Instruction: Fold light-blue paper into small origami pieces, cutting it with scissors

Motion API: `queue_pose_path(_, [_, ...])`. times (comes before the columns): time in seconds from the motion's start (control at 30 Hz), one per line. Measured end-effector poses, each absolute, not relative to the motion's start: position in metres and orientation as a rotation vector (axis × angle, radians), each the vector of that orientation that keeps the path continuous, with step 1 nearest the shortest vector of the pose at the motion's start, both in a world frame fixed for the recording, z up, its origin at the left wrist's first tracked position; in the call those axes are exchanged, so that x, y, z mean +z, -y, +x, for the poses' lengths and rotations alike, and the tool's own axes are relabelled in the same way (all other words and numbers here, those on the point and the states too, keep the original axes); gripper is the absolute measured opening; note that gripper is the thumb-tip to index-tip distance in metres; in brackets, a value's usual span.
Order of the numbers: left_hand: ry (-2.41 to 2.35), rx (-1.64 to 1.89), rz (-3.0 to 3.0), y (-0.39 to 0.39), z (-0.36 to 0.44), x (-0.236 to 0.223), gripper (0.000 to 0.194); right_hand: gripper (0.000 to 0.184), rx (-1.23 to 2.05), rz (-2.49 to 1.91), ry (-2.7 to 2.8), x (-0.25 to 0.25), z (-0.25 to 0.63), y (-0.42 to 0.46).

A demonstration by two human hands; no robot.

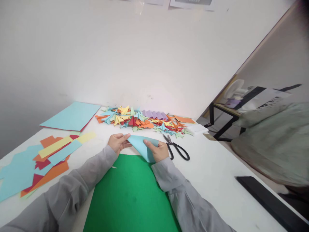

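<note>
A sheet of light blue paper [141, 145], folded into a pointed shape, is held up between my two hands over the far end of a green mat [135, 193]. My left hand [118, 142] pinches its left corner between thumb and fingers. At the other side my right hand [159, 150] grips the paper, thumb on top and fingers hidden behind it. Just right of that hand lie black-handled scissors [180, 150], blades pointing away. Behind the paper, a long heap of small folded paper pieces [132, 120] in several colours runs along the wall.
On the left lie loose coloured paper strips and offcuts [58, 151] and a stack of large blue sheets [71, 116]. A black bar-shaped object [267, 199] rests near the table's right edge. Beyond stand a black-framed shelf [224, 112] and a greenish cloth-covered bulk [272, 145].
</note>
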State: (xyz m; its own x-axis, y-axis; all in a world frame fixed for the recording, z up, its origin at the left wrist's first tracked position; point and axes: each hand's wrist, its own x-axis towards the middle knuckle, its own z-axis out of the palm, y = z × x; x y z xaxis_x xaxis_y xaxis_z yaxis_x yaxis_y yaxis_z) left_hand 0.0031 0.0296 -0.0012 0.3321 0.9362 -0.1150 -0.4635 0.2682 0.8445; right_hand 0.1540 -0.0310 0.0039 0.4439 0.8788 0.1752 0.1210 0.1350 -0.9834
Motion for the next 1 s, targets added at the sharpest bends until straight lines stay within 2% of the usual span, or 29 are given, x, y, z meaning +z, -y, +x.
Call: queue_pose_path(1.0, [-0.681,1.016,0.794,-0.0285,0.0016,0.004,0.018,0.024,0.706,-1.38,0.962,0.0039,0.1555,0.0303])
